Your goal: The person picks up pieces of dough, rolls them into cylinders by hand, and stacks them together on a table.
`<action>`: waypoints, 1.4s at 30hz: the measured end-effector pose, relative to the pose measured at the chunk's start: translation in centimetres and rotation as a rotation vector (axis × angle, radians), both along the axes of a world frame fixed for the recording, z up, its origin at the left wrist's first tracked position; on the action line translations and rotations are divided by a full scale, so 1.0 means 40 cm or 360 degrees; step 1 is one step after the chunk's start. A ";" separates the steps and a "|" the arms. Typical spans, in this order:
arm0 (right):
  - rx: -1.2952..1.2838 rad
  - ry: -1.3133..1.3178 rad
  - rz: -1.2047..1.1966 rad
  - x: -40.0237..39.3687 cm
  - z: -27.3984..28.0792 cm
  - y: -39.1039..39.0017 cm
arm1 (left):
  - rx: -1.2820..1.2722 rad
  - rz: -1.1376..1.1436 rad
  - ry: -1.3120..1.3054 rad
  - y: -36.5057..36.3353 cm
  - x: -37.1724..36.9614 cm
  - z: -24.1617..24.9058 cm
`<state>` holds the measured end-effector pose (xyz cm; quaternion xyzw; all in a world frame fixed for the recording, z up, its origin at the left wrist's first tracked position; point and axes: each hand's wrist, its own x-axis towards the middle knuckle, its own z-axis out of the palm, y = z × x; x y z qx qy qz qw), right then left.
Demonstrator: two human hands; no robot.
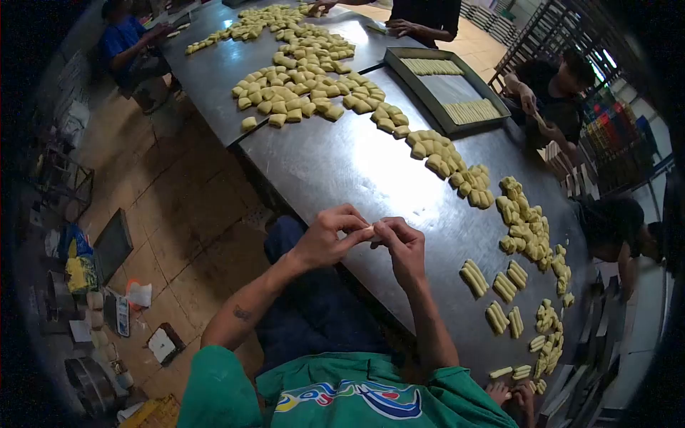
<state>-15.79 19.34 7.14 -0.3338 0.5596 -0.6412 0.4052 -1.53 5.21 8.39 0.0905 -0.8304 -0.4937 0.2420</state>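
The left hand (325,239) and right hand (399,241) meet fingertip to fingertip over the near edge of the steel table (342,164), together pinching a small dough piece (372,228), mostly hidden between them. To the right lie rolled dough sticks (492,292) in short rows. Farther off, yellow dough lumps (300,93) spread beside a baking tray (446,89).

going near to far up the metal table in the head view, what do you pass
the person's two hands, left hand and right hand, pinched together → loose spread of pale yellow dough pieces → dark rectangular metal tray holding rows of dough sticks → co-worker's hand
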 end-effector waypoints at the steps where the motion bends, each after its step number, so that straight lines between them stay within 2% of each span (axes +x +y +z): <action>1: -0.0098 -0.0016 -0.0061 0.008 0.000 -0.005 | 0.0043 -0.0120 -0.0161 -0.011 0.006 0.003; 2: -0.0190 -0.0035 -0.0121 0.016 0.000 -0.006 | 0.0054 -0.0109 -0.0157 -0.012 0.008 0.001; 4: -0.0126 0.0060 -0.0146 0.033 0.023 -0.011 | 0.1189 -0.0129 -0.0351 -0.012 0.012 -0.010; 6: -0.0062 0.0156 -0.0176 0.035 0.024 -0.014 | 0.1251 -0.0219 -0.0285 -0.015 0.014 -0.030; 7: -0.0012 0.0654 -0.0150 0.026 0.012 -0.014 | 0.1300 -0.0320 -0.0223 -0.018 0.012 -0.040; 8: 0.0042 0.1150 -0.0117 0.022 0.003 -0.012 | 0.1127 -0.0292 -0.0130 -0.015 0.010 -0.053; 9: 0.0050 0.1151 -0.0105 0.023 0.008 -0.011 | 0.1138 -0.0285 -0.0125 -0.012 0.012 -0.045; 11: 0.0322 0.0824 -0.0066 0.020 0.024 -0.015 | 0.0489 -0.0248 -0.0233 -0.015 0.013 -0.027; 12: 0.0328 0.0828 -0.0056 0.010 0.023 -0.019 | 0.0498 -0.0241 -0.0229 -0.017 0.007 -0.031; 14: 0.0529 0.0196 0.0280 -0.018 0.014 -0.030 | 0.0162 -0.0103 -0.0218 -0.021 -0.007 -0.049; 15: 0.0534 0.0196 0.0285 -0.036 0.002 -0.037 | 0.0168 -0.0098 -0.0218 -0.022 -0.016 -0.058; 17: 0.0636 0.0327 0.0390 -0.075 -0.019 -0.047 | 0.0928 -0.0008 -0.0359 -0.025 -0.039 -0.087; 18: 0.0596 0.0201 0.0420 -0.089 -0.013 -0.051 | 0.1212 -0.0012 -0.0391 -0.039 -0.054 -0.120; 19: 0.0608 0.0198 0.0428 -0.096 -0.014 -0.059 | 0.1288 0.0004 -0.0571 -0.058 -0.050 -0.078; 21: 0.0566 0.0312 0.0528 -0.105 -0.019 -0.078 | 0.1110 -0.0008 -0.0635 -0.091 -0.071 -0.116; 22: 0.0652 0.0496 0.0529 -0.109 -0.016 -0.091 | 0.0980 0.0031 -0.0620 -0.097 -0.082 -0.123; 23: 0.0666 0.0486 0.0535 -0.115 -0.027 -0.102 | 0.0996 0.0032 -0.0628 -0.102 -0.092 -0.130; 25: 0.0779 0.0885 0.0406 -0.118 -0.050 -0.127 | 0.0257 0.0233 -0.0889 -0.106 -0.103 -0.106; 27: 0.0801 0.0895 0.0329 -0.104 -0.066 -0.140 | 0.0163 0.0200 -0.0918 -0.096 -0.100 -0.123; 29: 0.0921 0.1294 0.0143 -0.084 -0.065 -0.142 | -0.0422 0.0537 -0.0784 -0.074 -0.086 -0.156; 30: 0.1020 0.1515 0.0080 -0.086 -0.080 -0.137 | -0.0464 0.0591 -0.0830 -0.082 -0.074 -0.156; 31: 0.1033 0.1500 0.0077 -0.095 -0.086 -0.123 | -0.0461 0.0576 -0.0841 -0.092 -0.055 -0.179; 33: 0.1042 0.0916 0.0453 -0.148 -0.076 -0.115 | -0.0476 0.0327 -0.0563 -0.127 -0.029 -0.200; 34: 0.0902 0.0754 0.0491 -0.157 -0.076 -0.106 | -0.0318 0.0232 -0.0627 -0.138 -0.024 -0.203; 38: 0.0985 0.0856 0.0434 -0.142 -0.085 -0.123 | -0.0434 0.0367 -0.0725 -0.114 -0.051 -0.171; 40: 0.1245 0.1251 0.0394 -0.128 -0.076 -0.142 | -0.0347 0.0278 -0.1197 -0.117 -0.073 -0.128; 42: 0.1360 0.1367 0.0402 -0.114 -0.062 -0.158 | -0.0411 0.0357 -0.1116 -0.115 -0.079 -0.161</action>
